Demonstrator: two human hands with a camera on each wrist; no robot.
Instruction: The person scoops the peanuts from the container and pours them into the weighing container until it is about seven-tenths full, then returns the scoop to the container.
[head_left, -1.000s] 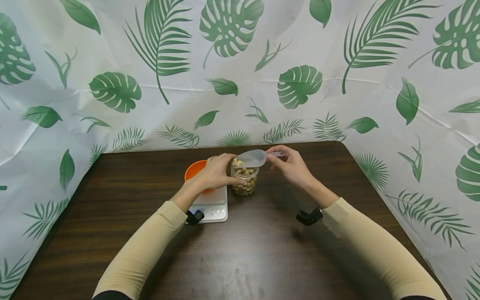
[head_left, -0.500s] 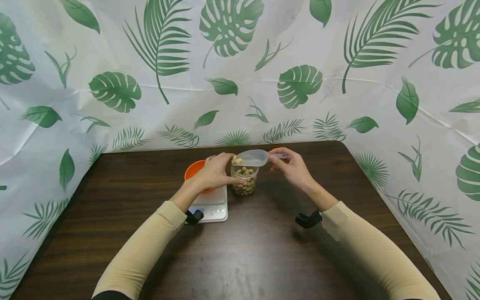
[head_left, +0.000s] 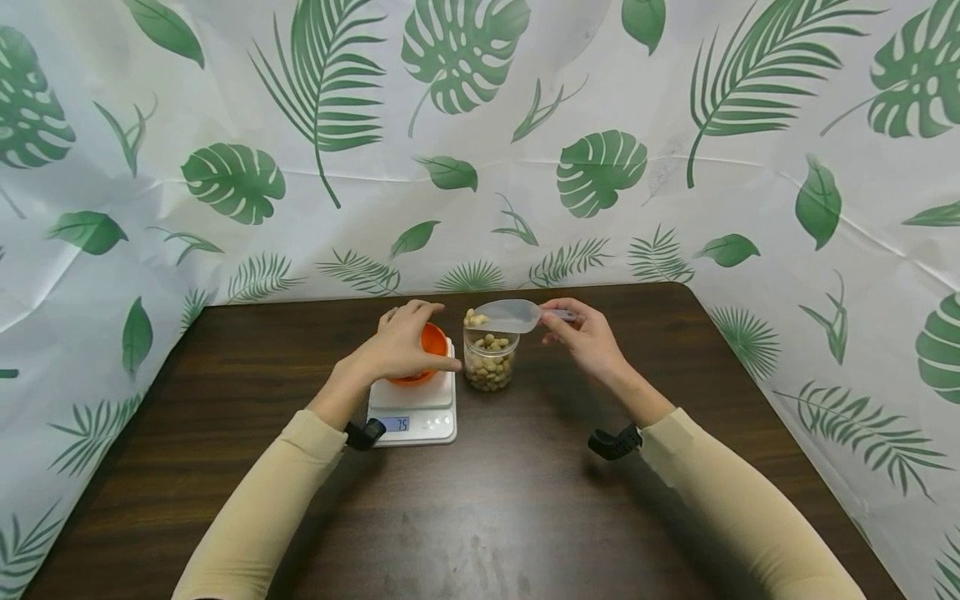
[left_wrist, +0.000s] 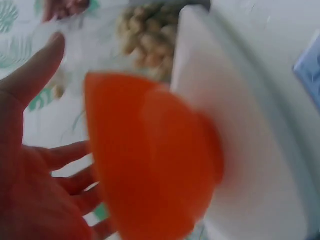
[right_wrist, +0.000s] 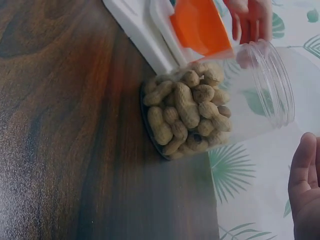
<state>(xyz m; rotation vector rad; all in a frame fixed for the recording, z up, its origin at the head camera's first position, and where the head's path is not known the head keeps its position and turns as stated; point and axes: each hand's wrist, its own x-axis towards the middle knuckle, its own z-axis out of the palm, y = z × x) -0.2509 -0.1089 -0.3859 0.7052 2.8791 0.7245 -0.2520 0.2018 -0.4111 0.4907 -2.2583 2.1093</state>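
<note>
My right hand (head_left: 588, 337) pinches the handle of a translucent plastic scoop (head_left: 516, 317), held level above a clear jar (head_left: 489, 371). A few peanuts in their shells (head_left: 474, 318) sit at the scoop's front end. More peanuts (right_wrist: 185, 112) fill the lower part of the jar, which stands upright on the table. My left hand (head_left: 397, 343) is over an orange bowl (head_left: 433, 342), thumb and fingers spread, away from the jar. In the left wrist view, the fingers pass behind the bowl (left_wrist: 155, 155) and the thumb stands off from it.
Under the bowl is a white kitchen scale (head_left: 426, 427), its small display (head_left: 396, 424) lit, just left of the jar. All of it stands on a dark wooden table (head_left: 487, 517). A leaf-patterned sheet (head_left: 480, 225) hangs behind the table and at its sides.
My left hand has let go of the jar and moved left over the bowl, and the scale's display now shows fully. The right hand keeps the scoop above the jar, slightly shifted right.
</note>
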